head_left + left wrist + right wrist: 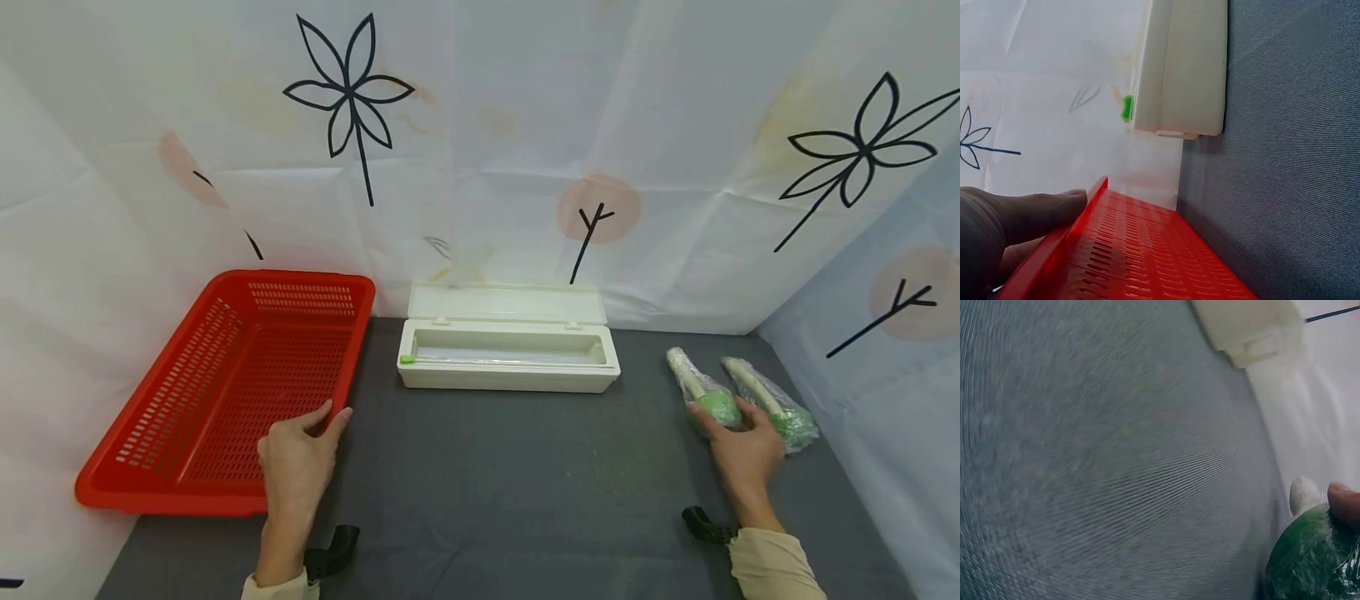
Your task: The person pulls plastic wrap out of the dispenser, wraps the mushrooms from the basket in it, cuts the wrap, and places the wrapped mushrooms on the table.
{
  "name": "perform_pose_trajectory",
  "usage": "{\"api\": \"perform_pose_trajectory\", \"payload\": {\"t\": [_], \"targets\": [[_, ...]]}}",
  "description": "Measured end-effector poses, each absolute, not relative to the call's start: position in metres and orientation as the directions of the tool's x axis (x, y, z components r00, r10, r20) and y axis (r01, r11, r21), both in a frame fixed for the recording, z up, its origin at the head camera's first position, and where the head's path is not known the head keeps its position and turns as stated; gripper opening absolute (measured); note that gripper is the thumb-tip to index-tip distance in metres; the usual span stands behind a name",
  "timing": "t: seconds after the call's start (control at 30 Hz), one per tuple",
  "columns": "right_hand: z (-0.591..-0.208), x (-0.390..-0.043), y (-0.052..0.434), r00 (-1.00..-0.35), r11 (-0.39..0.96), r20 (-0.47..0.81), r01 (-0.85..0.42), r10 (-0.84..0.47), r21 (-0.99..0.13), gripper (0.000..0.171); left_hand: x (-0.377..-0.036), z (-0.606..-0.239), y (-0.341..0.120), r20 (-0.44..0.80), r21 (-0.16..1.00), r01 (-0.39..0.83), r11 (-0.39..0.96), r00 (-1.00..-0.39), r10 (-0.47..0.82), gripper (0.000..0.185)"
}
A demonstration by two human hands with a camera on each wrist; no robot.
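On the left, my left hand (296, 467) holds the right rim of a red plastic basket (213, 504), thumb outside and fingers over the edge. The left wrist view shows the thumb (1041, 215) against the basket's rim (1047, 253). At the right, my right hand (746, 454) grips the green end of a film-wrapped white-and-green bundle (697, 385), possibly a vegetable. Its thumb (1346, 503) lies on the bundle's shiny green end (1307, 556) in the right wrist view. A second, similar wrapped bundle (759, 390) lies just right of it, partly behind my fingers.
A white cling film dispenser box (510, 379) stands at the back middle, its lid (506, 304) raised and a green slider (407, 359) at its left end. Grey cloth (495, 467) covers the table. White patterned curtains (487, 125) hang behind and at both sides.
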State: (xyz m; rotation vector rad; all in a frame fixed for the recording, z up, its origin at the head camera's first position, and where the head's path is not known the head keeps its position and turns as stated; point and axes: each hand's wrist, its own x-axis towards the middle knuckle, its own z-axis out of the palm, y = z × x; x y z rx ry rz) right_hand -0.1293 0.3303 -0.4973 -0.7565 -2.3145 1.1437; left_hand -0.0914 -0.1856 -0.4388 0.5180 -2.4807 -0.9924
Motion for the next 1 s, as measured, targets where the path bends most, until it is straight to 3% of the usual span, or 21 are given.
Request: {"api": "perform_pose_trajectory", "payload": {"t": [0.23, 0.43, 0.57, 0.73, 0.87, 1.0], "targets": [[-0.500, -0.137, 0.328, -0.787, 0.603, 0.174, 0.288, 0.591, -0.744, 0.075, -0.092, -0.438, -0.184, 0.237, 0.717, -0.182, 0.673, -0.844, -0.481, 0.037], [-0.492, -0.137, 0.329, -0.818, 0.622, 0.103, 0.342, 0.566, -0.704, 0.084, -0.092, -0.438, -0.184, 0.234, 0.715, -0.178, 0.676, -0.851, -0.471, 0.038], [-0.486, -0.137, 0.327, -0.825, 0.659, 0.128, 0.336, 0.550, -0.673, 0.088, -0.093, -0.437, -0.184, 0.230, 0.712, -0.174, 0.680, -0.857, -0.460, 0.041], [-0.468, -0.137, 0.312, -0.816, 0.775, 0.379, 0.128, 0.437, -0.618, 0.071, -0.097, -0.427, -0.182, 0.222, 0.674, -0.175, 0.718, -0.878, -0.423, 0.052], [-0.447, -0.146, 0.297, -0.825, 0.870, 0.538, -0.128, 0.172, -0.475, 0.061, -0.109, -0.408, -0.175, 0.284, 0.602, -0.113, 0.790, -0.895, -0.345, 0.057], [-0.427, -0.164, 0.285, -0.832, 0.907, 0.545, -0.305, -0.106, -0.289, 0.068, -0.137, -0.387, -0.159, 0.378, 0.483, 0.049, 0.874, -0.912, -0.158, 0.058]]}}
